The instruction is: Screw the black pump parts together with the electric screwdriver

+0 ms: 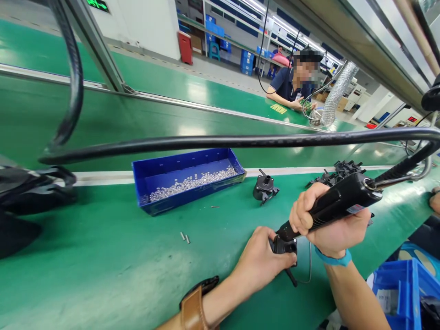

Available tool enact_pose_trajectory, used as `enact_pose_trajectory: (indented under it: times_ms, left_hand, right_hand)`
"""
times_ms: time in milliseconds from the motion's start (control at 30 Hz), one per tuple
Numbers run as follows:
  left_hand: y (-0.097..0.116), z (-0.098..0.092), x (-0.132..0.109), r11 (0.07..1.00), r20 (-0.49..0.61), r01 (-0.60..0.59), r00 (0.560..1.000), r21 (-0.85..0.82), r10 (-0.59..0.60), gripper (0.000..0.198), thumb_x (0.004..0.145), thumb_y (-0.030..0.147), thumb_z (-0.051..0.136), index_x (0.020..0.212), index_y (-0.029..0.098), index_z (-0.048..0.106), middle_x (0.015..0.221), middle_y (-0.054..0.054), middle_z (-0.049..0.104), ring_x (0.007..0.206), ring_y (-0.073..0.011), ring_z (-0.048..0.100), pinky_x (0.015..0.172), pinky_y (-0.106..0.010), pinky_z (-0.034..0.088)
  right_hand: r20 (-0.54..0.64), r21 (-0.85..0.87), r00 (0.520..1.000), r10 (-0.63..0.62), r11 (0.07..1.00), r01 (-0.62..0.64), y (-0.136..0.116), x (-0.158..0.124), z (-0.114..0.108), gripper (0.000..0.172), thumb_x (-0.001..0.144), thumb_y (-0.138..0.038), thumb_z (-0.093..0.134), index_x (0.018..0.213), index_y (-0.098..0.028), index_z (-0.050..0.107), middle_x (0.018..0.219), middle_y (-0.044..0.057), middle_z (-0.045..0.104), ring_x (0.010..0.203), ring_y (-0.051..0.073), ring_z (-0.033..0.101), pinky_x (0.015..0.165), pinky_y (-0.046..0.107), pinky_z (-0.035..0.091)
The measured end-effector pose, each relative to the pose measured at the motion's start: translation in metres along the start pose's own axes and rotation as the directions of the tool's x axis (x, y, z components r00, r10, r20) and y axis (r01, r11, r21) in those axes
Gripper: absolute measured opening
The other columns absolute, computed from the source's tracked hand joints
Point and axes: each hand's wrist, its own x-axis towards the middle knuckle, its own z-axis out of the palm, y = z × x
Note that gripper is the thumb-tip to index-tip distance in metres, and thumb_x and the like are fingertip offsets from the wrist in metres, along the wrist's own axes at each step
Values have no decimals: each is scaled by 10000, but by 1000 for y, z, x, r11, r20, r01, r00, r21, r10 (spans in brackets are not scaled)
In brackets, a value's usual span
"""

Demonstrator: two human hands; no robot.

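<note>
My right hand is wrapped round a black electric screwdriver, which slants down to the left. Its tip end meets a small black plastic part on the green bench. Thumb and fingers of my left hand grip that part from the left side. A thin wire runs in a loop beside it. Beyond my hands stands a similar black plastic part with a short stub on top. The exact contact point of the screwdriver tip is hidden.
A blue bin holds many small metal screws. Loose metal pins lie on the bench. More black parts are piled at the right. A thick black cable crosses in front. A co-worker sits across, holding a green board.
</note>
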Motion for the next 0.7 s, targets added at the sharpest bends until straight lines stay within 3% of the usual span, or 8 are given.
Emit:
enact_pose_trajectory:
  times_ms: [467, 700]
  left_hand:
    - [2, 0, -1, 999, 3, 2, 1000, 33, -3, 399, 609, 352, 815, 802, 225, 490, 952, -8, 568, 865, -202, 571, 733, -312, 430]
    - [2, 0, -1, 1000, 14, 8, 1000, 30, -8, 393, 614, 357, 805, 817, 222, 497, 971, -10, 565, 883, -206, 580, 738, -311, 428]
  right_hand:
    - [0, 38, 1000, -5, 999, 5, -2, 5, 1, 618, 812, -702, 508, 851, -151, 784, 522, 29, 595, 398, 171, 516, 382, 295, 442]
    - [-3, 22, 1000, 4, 1000, -3, -3, 5, 1, 632, 779, -756, 535, 815, -166, 760, 520, 15, 582, 386, 165, 503, 373, 292, 425]
